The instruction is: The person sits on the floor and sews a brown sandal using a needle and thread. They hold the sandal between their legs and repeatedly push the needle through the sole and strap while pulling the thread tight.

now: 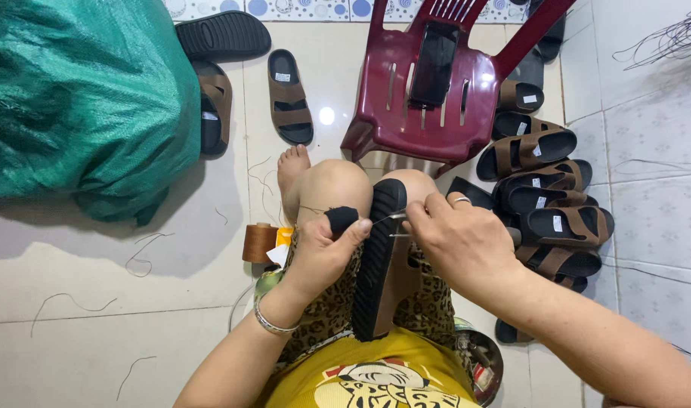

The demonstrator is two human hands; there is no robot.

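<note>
A big green woven sack fills the ten o'clock corner, cut off by the frame edges. At three o'clock lies a heap of brown-strapped sandals, each with a small white rectangular label on its black insole; the lower ones are hidden behind the right forearm. A dark red plastic chair stands at twelve, with a black phone-like slab on its seat. A spool of brown thread sits at nine o'clock of the knees, partly hidden.

The black-soled sandal stands on edge between the knees, centre frame. The left hand curls around a small black piece, thumb against the sole. The right hand pinches narrowly on what seems a thin needle; it is too fine to be sure.
</note>
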